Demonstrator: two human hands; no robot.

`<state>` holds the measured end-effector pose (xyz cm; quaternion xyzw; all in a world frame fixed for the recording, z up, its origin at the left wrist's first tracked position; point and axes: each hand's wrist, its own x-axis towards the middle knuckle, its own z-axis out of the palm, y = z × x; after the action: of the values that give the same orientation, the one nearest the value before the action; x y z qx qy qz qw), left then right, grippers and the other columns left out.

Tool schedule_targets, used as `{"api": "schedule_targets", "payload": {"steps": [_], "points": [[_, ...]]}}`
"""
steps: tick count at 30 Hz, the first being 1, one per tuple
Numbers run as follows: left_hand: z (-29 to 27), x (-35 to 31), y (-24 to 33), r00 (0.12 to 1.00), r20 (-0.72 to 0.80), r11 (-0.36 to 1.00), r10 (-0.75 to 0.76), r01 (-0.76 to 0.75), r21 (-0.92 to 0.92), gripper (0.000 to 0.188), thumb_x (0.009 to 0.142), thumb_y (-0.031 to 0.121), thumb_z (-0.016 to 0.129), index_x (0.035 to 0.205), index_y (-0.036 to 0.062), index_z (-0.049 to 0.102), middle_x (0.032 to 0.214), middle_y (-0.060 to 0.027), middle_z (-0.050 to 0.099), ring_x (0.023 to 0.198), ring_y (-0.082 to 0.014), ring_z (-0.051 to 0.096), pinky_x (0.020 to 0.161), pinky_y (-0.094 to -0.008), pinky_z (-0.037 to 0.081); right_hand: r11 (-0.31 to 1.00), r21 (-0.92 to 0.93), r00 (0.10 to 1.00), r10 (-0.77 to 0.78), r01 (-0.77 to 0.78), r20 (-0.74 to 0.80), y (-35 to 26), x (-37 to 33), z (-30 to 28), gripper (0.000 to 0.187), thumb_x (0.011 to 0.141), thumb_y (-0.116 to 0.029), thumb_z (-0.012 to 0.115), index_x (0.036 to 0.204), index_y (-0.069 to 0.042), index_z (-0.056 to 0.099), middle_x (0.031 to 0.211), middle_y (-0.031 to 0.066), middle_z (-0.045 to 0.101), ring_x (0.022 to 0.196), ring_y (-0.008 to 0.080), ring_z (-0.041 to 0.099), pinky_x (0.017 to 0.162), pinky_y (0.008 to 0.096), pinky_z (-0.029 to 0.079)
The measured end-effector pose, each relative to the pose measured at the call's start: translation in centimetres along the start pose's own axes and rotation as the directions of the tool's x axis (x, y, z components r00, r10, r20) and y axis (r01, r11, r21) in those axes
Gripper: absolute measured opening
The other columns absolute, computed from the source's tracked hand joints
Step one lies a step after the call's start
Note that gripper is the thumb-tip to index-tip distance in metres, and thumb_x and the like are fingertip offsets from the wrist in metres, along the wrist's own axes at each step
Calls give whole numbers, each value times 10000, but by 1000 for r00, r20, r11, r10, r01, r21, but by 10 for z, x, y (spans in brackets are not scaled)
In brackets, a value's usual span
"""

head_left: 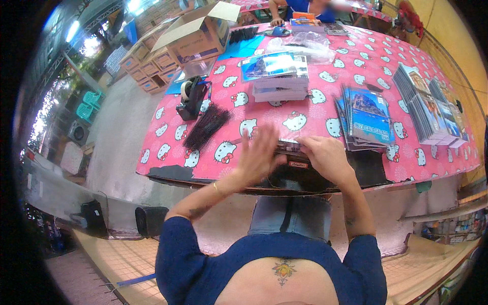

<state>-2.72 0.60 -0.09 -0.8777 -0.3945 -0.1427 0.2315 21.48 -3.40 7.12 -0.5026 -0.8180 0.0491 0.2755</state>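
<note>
— What are the hands doing?
— Left hand (260,152) fingers spread open; right hand (325,156) curled, gripping a dark booklet (291,148).
— Where?
— Near table (168,170) edge, centre.

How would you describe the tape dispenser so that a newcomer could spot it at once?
On the pink cat-print tablecloth, look toward its left edge, just beyond the heap of black strips. The tape dispenser stands there: a black, upright block holding a pale roll, unlike the flat booklet stacks around.

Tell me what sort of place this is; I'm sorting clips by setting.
Probably an informal packing workshop: stacks of printed booklets on a pink cartoon-cat tablecloth, a tape dispenser, and open cardboard boxes.
</note>
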Motion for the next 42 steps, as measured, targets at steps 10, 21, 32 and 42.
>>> {"api": "schedule_targets", "payload": {"steps": [10,21,32,42], "points": [[-7,-3,19,987,-59,977,151,-158,-141,816,973,557,443,1516,-28,273,1608,-234,208,1517,-367,127,1181,-620,22,999,25,1000,29,-29,4,6,-1,3,228,868,-199,654,1080,-125,693,862,136,708,793,335,687,696,458,524],[-33,56,4,998,-65,999,-8,5,-51,770,977,533,448,1511,-9,322,1598,-205,272,1519,-336,163,1183,-605,1,1000,-9,999,19,-20,-50,0,-11,-5,405,861,-257,691,1236,-119,624,1021,133,705,933,334,668,771,454,513],[-12,-1,52,862,-154,797,482,-505,-332,758,941,469,557,1509,23,326,1586,-179,296,1474,-320,266,1156,-566,182,395,912,883,460,-111,-92,44,-58,30,516,880,-51,732,1358,-87,542,1064,74,668,989,114,634,850,263,514],[-46,72,27,994,-68,996,88,-89,-4,799,933,591,483,1473,11,373,1572,-174,324,1493,-346,221,1174,-605,31,396,895,921,386,-207,42,51,-70,41,327,899,-6,665,1213,-27,579,1079,42,654,981,96,615,871,264,499]]}}
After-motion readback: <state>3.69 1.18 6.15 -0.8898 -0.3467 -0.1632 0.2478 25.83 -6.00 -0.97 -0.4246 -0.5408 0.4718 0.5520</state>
